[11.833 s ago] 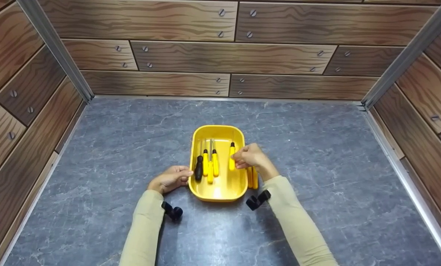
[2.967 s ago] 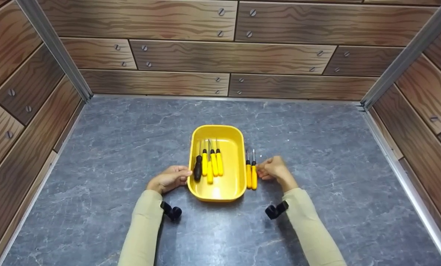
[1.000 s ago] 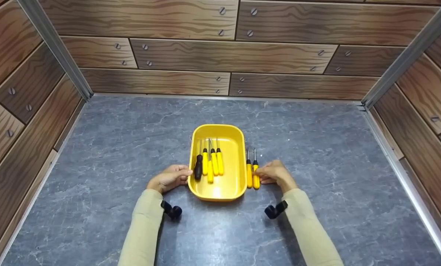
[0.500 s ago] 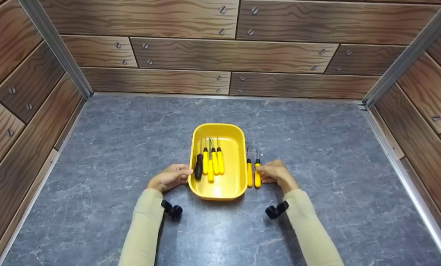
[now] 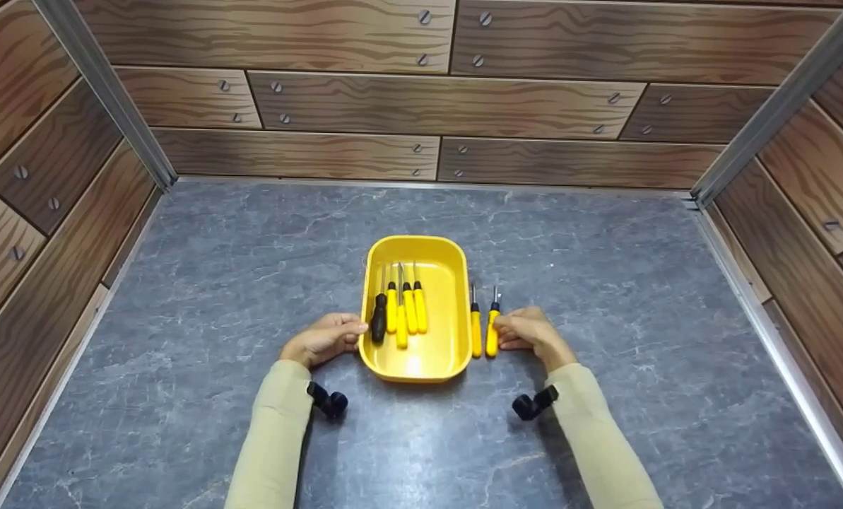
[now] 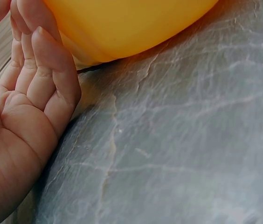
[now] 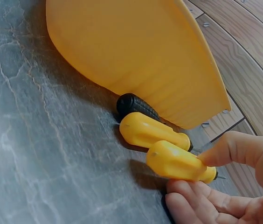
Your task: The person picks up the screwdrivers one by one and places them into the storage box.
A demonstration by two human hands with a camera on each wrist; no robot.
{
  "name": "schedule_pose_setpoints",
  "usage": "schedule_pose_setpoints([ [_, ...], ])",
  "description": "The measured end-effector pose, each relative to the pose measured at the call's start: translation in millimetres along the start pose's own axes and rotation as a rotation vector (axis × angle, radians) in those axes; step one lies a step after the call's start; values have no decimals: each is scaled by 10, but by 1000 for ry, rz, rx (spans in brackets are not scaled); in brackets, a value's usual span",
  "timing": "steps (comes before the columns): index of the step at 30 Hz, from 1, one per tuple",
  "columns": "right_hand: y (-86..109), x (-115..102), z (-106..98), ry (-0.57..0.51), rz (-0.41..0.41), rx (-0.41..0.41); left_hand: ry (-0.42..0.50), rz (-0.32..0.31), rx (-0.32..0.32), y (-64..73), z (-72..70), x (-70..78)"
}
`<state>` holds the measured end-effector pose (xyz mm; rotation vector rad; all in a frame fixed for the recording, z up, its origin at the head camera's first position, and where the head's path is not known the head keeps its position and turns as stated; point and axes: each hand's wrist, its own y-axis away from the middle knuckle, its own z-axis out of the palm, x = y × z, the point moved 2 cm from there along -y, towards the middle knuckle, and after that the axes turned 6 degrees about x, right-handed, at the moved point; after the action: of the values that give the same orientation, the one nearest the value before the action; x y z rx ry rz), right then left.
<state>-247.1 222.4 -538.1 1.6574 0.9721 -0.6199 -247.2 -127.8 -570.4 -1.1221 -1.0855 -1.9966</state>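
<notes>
A yellow tray (image 5: 416, 367) stands on the dark table. In it lie a black-handled screwdriver (image 5: 379, 322) and several yellow-handled screwdrivers (image 5: 401, 325), side by side along the left half. My left hand (image 5: 326, 338) holds the tray's left side, thumb at the rim and the other fingers outside the wall. Right of the tray, my right hand (image 5: 532, 334) pinches the handle of a yellow screwdriver (image 7: 173, 161) between thumb and fingers. A second yellow screwdriver (image 7: 148, 130) lies beside it, and a black handle (image 7: 134, 106) sits against the tray wall, hidden in the head view.
The grey marbled table (image 5: 605, 283) spreads around the tray on all sides. Wood-patterned walls (image 5: 421, 106) close it in at the back, left and right. A black wrist camera (image 5: 329, 401) sits on the left sleeve, another camera (image 5: 534, 403) on the right.
Earlier my right hand set a yellow screwdriver in the tray; it joined the row there. Since then the hand has gripped the outer screwdriver outside and shifted it slightly right. My left hand stays put.
</notes>
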Motion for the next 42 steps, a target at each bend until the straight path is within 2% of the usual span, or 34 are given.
schedule_pose_setpoints([
  [11, 33, -14, -17, -41, -31, -49, -3, -7, -2, -6, -5, -1],
  [18, 104, -101, -34, -43, -44, -40, -6, -10, 7, -3, 6, 8],
  [25, 180, -195, -32, -58, -92, -95, 11, 2, -27, -1, 5, 7],
  [34, 281, -321, -11, -91, -115, -103, -8, 2, -20, 2, 1, 4],
  [42, 346, -425, 23, -53, -143, -100, -7, 1, -11, 6, 0, 13],
])
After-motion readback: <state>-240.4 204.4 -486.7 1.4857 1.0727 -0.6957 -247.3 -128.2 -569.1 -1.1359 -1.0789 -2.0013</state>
